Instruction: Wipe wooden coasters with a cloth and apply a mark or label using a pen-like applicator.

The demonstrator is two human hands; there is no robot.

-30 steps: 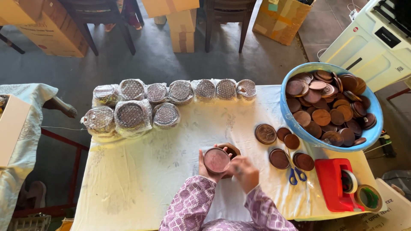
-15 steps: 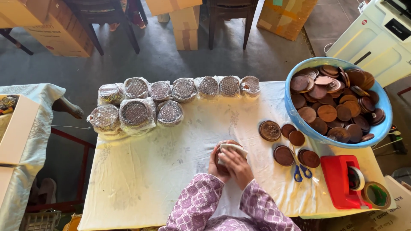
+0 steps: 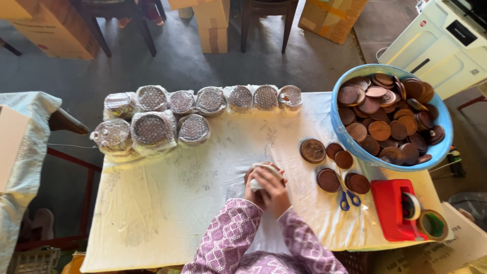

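My hands (image 3: 266, 185) now clasp the wrapped disc (image 3: 264, 175) upright, lifted since a second ago, scissors (image 3: 348, 198) rightward.

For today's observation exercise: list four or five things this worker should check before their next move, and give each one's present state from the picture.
1. Both hands on the piece: left hand and right hand clasp the round brown disc in clear wrap: ok.
2. Wrap fully closed: cannot tell, hands cover it.
3. Blue-handled scissors within reach, right of the hands: ok.
4. Red tape dispenser loaded with a roll: ok.
5. Blue plastic basin holds more discs: ok.
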